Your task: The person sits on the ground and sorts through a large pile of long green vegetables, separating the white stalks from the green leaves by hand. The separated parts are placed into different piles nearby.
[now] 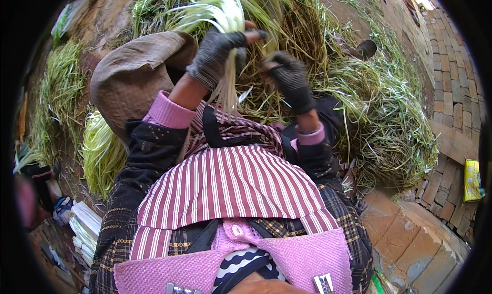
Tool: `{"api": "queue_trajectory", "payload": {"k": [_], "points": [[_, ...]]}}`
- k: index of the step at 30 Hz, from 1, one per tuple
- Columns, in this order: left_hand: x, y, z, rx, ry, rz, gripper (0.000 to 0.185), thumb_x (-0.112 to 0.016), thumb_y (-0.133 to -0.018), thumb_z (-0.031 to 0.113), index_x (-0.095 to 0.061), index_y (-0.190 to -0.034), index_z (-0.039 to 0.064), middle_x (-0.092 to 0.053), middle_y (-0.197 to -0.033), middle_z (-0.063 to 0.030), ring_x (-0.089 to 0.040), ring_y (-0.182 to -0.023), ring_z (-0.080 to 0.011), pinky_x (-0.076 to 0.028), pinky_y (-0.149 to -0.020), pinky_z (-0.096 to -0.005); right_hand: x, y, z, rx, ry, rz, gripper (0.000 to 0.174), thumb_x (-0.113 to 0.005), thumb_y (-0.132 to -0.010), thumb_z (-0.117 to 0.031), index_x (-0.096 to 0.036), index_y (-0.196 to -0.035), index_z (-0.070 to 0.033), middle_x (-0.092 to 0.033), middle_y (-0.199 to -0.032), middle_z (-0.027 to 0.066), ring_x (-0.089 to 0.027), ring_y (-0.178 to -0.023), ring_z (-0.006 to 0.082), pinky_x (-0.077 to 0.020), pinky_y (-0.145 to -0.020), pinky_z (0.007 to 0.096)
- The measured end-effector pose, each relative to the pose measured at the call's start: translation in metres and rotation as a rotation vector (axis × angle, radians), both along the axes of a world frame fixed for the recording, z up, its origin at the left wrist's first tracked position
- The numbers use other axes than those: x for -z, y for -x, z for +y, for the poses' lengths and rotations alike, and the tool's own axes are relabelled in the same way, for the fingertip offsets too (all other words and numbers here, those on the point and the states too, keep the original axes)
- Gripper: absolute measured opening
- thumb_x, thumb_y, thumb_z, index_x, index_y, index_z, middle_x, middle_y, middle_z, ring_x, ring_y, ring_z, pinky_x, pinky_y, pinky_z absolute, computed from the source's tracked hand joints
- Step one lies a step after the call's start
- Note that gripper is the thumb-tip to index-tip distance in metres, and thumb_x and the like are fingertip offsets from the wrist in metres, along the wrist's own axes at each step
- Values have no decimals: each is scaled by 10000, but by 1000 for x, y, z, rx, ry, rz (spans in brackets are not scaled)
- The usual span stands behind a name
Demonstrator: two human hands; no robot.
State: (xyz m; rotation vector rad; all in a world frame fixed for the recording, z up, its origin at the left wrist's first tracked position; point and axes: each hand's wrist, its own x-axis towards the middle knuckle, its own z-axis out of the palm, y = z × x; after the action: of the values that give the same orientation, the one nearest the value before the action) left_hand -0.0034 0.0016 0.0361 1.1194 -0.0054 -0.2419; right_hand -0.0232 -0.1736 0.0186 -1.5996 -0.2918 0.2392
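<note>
My left hand [219,53], in a dark fingerless glove, grips a bundle of long pale green and white plant stalks [226,15]. The bundle's thin lower ends hang below the fist over the striped apron [230,186]. To its right my right hand [286,76], gloved alike, is blurred and bent, close to some straw-coloured strands; whether it grips them I cannot tell. Behind both hands lies a big heap of green and dried stalks [303,28].
A pile of discarded green stalks [376,128] lies at the right. Left of my knee rests a bunch of yellow-green stalks [102,151], with white stalks [84,232] below. Brick paving [447,82] and a yellow packet [473,180] are at the far right.
</note>
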Motion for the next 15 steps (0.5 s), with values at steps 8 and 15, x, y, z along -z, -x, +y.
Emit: {"api": "queue_trajectory", "payload": {"k": [8, 15], "points": [[0, -8, 17, -46, -68, 53, 283, -592, -768, 286, -518, -606, 66, -450, -495, -2, -410, -386, -93, -336, -376, -226, 12, 12, 6, -144, -20, 108, 231, -486, -854, -208, -564, -789, -1, -510, -623, -1, -461, -579, 61, -381, -534, 212], [8, -10, 17, 21, 104, 88, 182, -574, -785, 238, -511, -790, 67, -420, -548, 17, -383, -402, -80, -336, -389, -215, 14, 21, 9, -85, -65, 58, 309, -457, -859, -255, -535, -676, -19, -462, -578, -15, -399, -534, 57, -316, -505, 207]]}}
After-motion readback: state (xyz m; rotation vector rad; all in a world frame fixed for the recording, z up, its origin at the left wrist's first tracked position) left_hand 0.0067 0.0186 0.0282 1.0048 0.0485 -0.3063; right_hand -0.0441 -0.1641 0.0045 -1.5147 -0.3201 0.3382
